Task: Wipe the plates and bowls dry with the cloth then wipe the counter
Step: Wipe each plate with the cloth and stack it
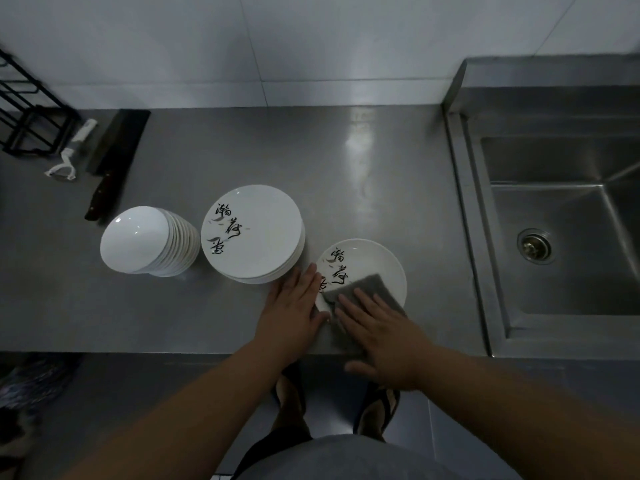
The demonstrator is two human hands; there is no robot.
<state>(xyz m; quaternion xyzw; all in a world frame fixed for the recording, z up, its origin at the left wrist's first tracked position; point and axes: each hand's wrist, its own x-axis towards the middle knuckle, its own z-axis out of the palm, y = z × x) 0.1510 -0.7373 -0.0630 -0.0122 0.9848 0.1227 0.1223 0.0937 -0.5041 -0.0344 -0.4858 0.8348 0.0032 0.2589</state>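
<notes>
- Grey cloth (360,292) lies under the flat, spread fingers of the right hand (382,344), low and right of centre in the frame, pressed onto the near side of a single white plate (377,268) with black brush lettering.
- Beside it, the left hand (292,306) rests fingers-straight on the counter (194,313), its thumb side touching the plate's near-left rim, apparently steadying it; neither hand is curled round anything.
- Judging by the layout, the job looks to be in its early or middle stretch: one plate is being wiped, and whether the stacks are already dry cannot be told.
- Just left of the single plate and a little farther back, at centre frame, stands a stack of lettered plates (251,233), its edge close to the left fingertips.
- Left of that, nearly touching, sits a tilted stack of plain white bowls (149,242).
- Still to come, it seems: any remaining plates, the bowls, then the steel counter itself.
- For that final wipe, both stacks occupy the middle of the surface and would need shifting.
- Farther back at upper left lie a cleaver (116,154), a white peeler (64,169) and a black wire rack (27,116), also on the surface to be wiped.
- At right, a steel sink (568,237) bounds the counter.
</notes>
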